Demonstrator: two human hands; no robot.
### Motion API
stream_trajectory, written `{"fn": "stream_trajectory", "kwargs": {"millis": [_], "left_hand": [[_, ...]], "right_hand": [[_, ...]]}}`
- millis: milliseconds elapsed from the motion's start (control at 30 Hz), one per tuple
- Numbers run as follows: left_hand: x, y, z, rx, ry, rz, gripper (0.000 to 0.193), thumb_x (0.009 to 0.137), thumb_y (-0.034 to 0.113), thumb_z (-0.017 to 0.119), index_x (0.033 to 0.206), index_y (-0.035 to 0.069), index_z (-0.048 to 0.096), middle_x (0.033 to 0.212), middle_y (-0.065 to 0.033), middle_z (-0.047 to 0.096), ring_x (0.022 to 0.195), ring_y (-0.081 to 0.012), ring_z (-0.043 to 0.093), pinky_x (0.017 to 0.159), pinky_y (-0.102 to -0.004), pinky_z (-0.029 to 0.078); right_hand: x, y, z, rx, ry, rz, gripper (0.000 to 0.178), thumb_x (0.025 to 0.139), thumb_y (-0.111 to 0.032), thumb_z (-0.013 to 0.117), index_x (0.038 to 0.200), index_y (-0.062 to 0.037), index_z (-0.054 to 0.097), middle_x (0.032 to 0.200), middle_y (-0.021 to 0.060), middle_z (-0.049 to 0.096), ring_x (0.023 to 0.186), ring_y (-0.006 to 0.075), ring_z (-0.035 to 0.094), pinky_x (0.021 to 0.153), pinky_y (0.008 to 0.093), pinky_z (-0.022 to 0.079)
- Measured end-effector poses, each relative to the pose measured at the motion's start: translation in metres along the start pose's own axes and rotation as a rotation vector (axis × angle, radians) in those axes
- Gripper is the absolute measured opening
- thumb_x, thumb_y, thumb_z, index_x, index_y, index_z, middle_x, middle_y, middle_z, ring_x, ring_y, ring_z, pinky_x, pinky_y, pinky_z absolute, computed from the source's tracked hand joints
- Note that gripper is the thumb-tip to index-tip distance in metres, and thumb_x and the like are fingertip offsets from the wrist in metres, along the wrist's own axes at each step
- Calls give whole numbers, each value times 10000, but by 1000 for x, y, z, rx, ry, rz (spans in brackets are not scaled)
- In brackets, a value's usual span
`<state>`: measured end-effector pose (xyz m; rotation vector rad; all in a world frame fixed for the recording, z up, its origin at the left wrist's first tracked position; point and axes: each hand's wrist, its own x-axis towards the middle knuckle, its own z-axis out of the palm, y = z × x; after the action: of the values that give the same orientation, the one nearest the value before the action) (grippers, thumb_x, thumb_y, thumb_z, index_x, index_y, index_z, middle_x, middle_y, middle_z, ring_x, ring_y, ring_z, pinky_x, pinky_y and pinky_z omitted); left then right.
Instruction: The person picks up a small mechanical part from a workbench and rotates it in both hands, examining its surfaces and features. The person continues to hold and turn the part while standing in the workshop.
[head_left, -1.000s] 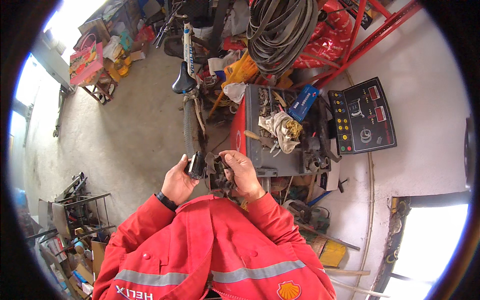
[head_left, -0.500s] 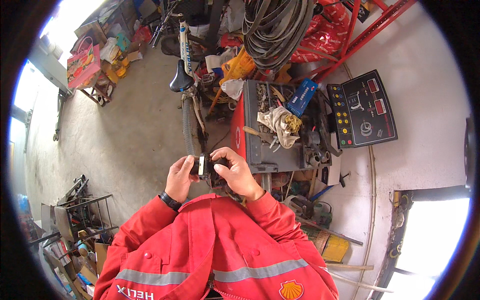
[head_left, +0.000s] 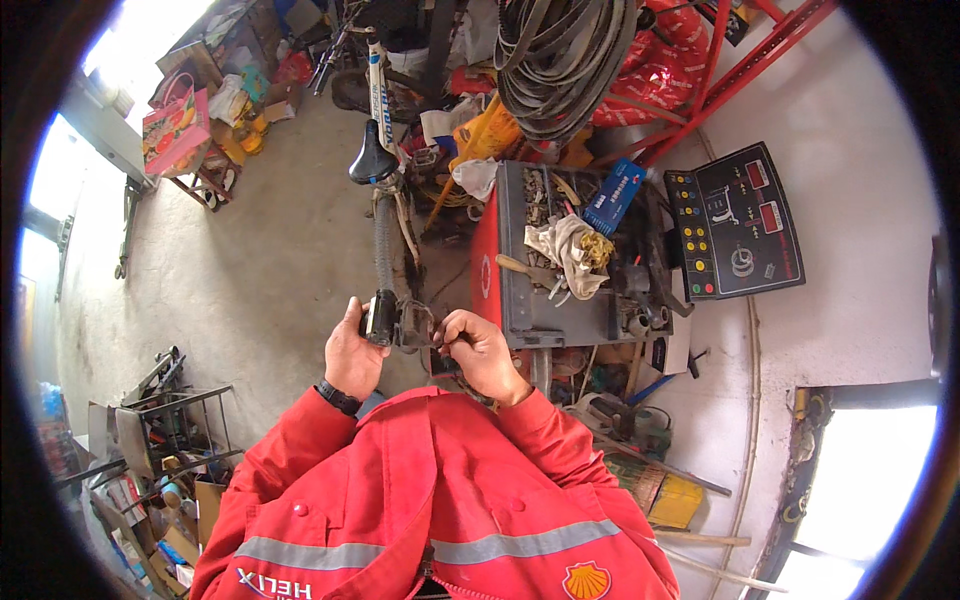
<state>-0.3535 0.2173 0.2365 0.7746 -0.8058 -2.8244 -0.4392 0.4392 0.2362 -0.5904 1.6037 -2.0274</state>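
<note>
My left hand (head_left: 353,355) is closed around a short black cylinder-like part (head_left: 381,318) with a pale strip on its side. Its exact kind does not show. Right beside that part is a dark, brownish block-like thing (head_left: 413,325); whether it is joined to the black part I cannot tell. My right hand (head_left: 474,347) is closed, thumb and fingers pinched together close to this block. What sits between those fingertips is too small to name. Both hands are in front of my chest, just this side of the bicycle's rear tyre (head_left: 384,245).
Ahead stands a bicycle with a black saddle (head_left: 373,160). On the right, a grey-topped tool cart (head_left: 520,300) carries a rag (head_left: 567,250), a brush and a blue box (head_left: 614,196). A control panel (head_left: 735,222) is at the wall. A metal rack (head_left: 190,410) stands left.
The black part has turned from side-on between both hands to upright in my left hand. My right hand has let go of its end and moved slightly right and down, fingers pinched.
</note>
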Motion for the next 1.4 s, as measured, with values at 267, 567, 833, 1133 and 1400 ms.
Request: {"fn": "stream_trajectory", "kwargs": {"millis": [267, 567, 833, 1133, 1400], "left_hand": [[3, 4, -10, -123, -172, -124, 432, 1182, 460, 508, 1281, 110, 741, 1161, -32, 814, 973, -177, 736, 807, -299, 563], [-5, -1, 5, 551, -68, 154, 470, 1202, 444, 473, 1195, 41, 716, 981, -23, 732, 772, -114, 656, 647, -295, 518], [-8, 9, 13, 567, 44, 11, 445, 1173, 451, 545, 1110, 40, 704, 829, -2, 664, 613, -110, 585, 523, -284, 472], [9, 9, 9, 428, 170, -276, 440, 1165, 467, 543, 1038, 69, 683, 772, -37, 663, 540, -157, 577, 488, -312, 457], [4, 4, 13, 675, 126, -173, 484, 1180, 480, 494, 1089, 48, 694, 864, -47, 709, 642, -117, 615, 570, -296, 499]], "right_hand": [[-1, -15, -5, 35, 111, 11, 92, 1000, -46, 711, 1061, -33, 642, 1164, 90, 696, 1019, 157, 625, 925, 334, 553], [14, -26, 18, -15, -66, 298, 385, 1037, -230, 758, 1310, 7, 627, 1121, 35, 690, 991, 93, 621, 858, 284, 534], [11, -8, 31, 284, -63, 387, 351, 1100, -236, 702, 1323, 24, 628, 1097, 16, 697, 928, 57, 630, 798, 252, 539], [10, 21, 24, 677, -41, 531, 361, 1158, -299, 602, 1341, 6, 664, 1176, 95, 756, 993, 200, 716, 908, 372, 589], [6, 25, 20, 876, -92, 489, 417, 1159, -301, 584, 1459, -13, 612, 1230, 95, 739, 1017, 218, 707, 907, 377, 590]]}}
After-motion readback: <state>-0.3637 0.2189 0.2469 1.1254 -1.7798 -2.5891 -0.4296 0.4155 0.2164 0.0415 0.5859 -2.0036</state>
